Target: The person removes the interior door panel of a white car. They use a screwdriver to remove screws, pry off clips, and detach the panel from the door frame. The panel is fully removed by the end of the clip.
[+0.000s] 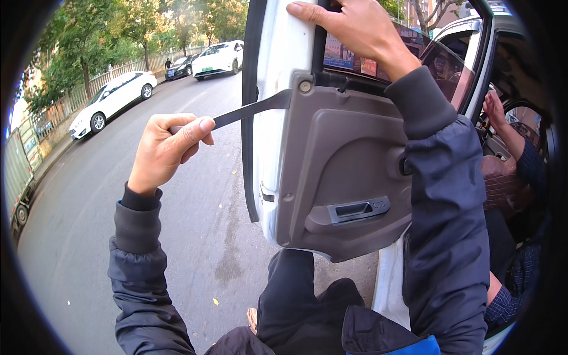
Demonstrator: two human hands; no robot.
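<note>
A white vehicle door stands open before me, its brown inner trim panel facing me. My left hand is closed around one end of a long, flat, dark pry tool, thumb pressed along it. The tool's other end meets the panel's upper left edge, just below a round fastener; whether its tip is under the trim cannot be told. High up, my right hand grips the door's window frame, thumb against the white edge and fingers partly out of view. The panel carries a grey handle-and-switch plate.
Inside the vehicle at right sits another person, whose hand is raised. White cars and a dark car are on the road at left, with a box truck at the far left edge. The door sill lies at lower right.
</note>
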